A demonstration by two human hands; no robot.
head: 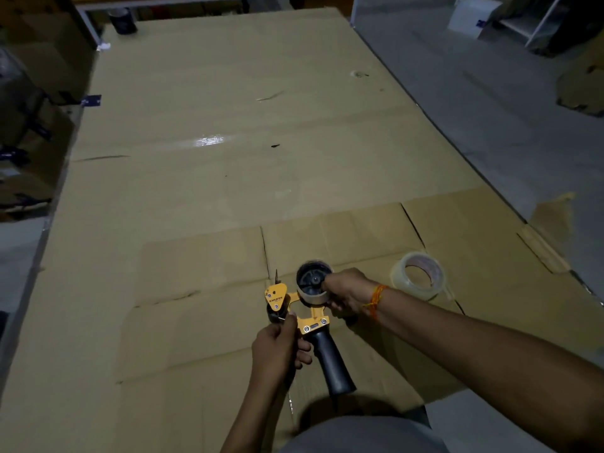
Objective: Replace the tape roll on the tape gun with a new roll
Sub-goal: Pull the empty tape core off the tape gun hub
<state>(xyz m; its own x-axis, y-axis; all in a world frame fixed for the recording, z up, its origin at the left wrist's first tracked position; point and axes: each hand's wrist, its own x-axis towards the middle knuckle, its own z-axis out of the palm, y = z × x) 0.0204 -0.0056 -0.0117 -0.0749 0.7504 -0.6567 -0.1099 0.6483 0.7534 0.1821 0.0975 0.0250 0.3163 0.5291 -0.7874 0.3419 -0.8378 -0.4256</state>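
Surface: large flattened sheets of tan corrugated cardboard (228, 125) cover the desk almost edge to edge, with a second, smaller layer of cardboard flaps (202, 276) laid over the near part; creases, dark scuffs and a glossy strip of clear tape (209, 140) mark the far sheet.
Room: dim, with a grey concrete floor (474, 103) to the right, torn cardboard scraps (552, 220) on it, white shelving (523, 24) in the far right corner and stacked boxes in shadow along the left.
Far corner of desk: a dark cylindrical container (123, 21) stands near the back-left edge.
Tape gun: a yellow-framed tape gun with a black handle (310, 318) is held low over the near cardboard, handle pointing toward the person, black hub facing up.
Roll on gun: a thin roll of clear tape (313, 294) sits around the black hub.
Other roll: a fuller clear tape roll with a pale core (418, 276) lies on the cardboard just right of the gun, apart from both hands.
Left hand (277, 348): fingers closed around the gun's frame by the yellow front plate and roller.
Right hand (346, 292): an orange thread bracelet (376, 299) at the wrist; fingers gripping the side of the roll on the hub.
Person: a grey garment (359, 434) shows at the bottom edge.
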